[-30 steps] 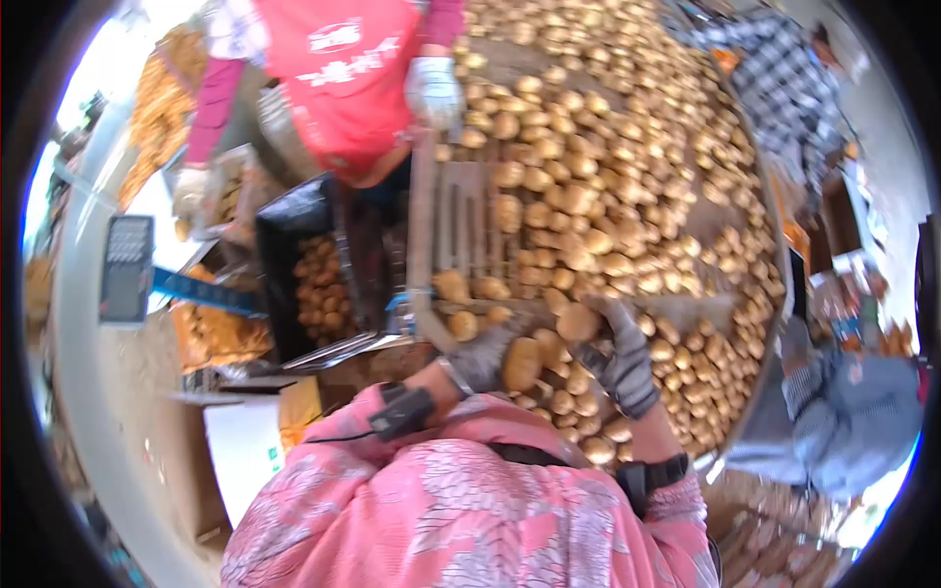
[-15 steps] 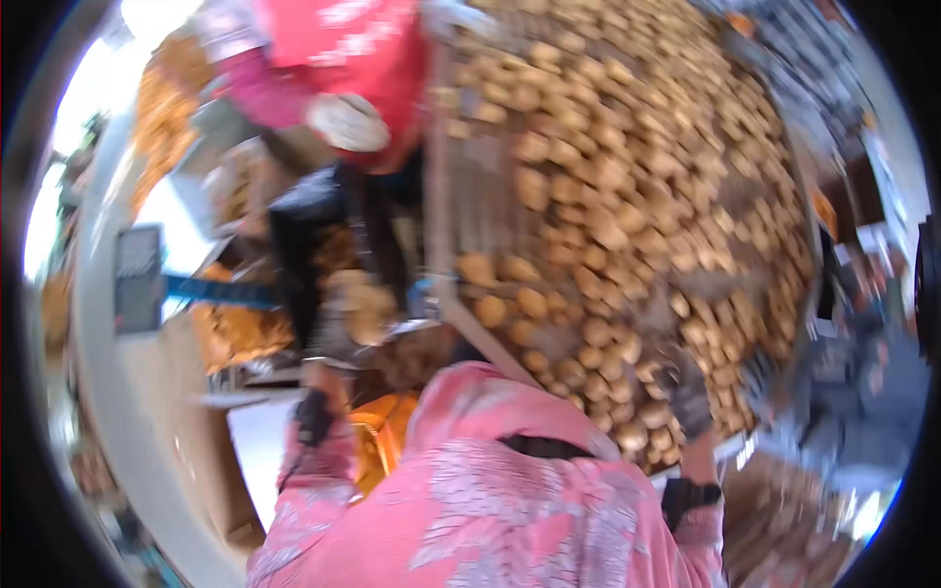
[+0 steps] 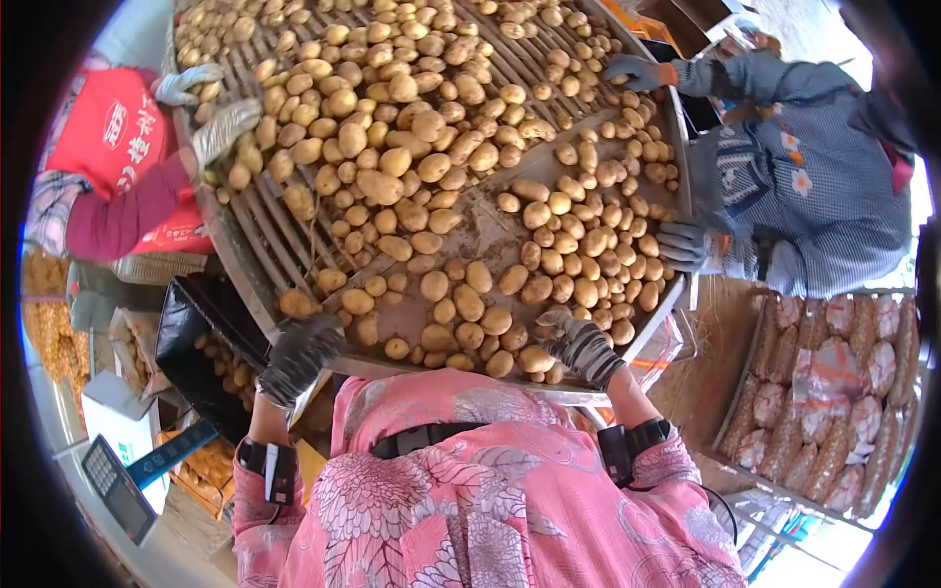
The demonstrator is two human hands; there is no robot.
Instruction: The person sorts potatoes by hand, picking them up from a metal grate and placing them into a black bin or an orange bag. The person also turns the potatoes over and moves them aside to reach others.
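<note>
Potatoes (image 3: pixel 392 162) lie heaped over a slatted sorting table (image 3: pixel 480 211) with a flat, soil-dusted section at its near end. My left hand (image 3: pixel 302 355), in a dark striped glove, is at the table's near left corner, just below a potato (image 3: pixel 297 303). Its fingers point up and right, apart, and I see nothing held. My right hand (image 3: pixel 584 353), in a black-and-white striped glove, reaches over the near rim. Its fingers stretch left among the potatoes, touching or nearly touching a potato (image 3: pixel 535 359); the fingertips are partly hard to make out.
A person in a red apron (image 3: pixel 110 132) works at left; another in a checked blue top (image 3: pixel 799 176) stands at right, gloved hands at the table. A black crate (image 3: pixel 211 338) with potatoes and a scale (image 3: pixel 120 490) stand left. Bagged potatoes (image 3: pixel 818 402) fill a rack right.
The view has swung from left toward the table and sharpened. My left hand, earlier by a blurred tan object near the crate, is now at the table's corner. My right hand remains among potatoes.
</note>
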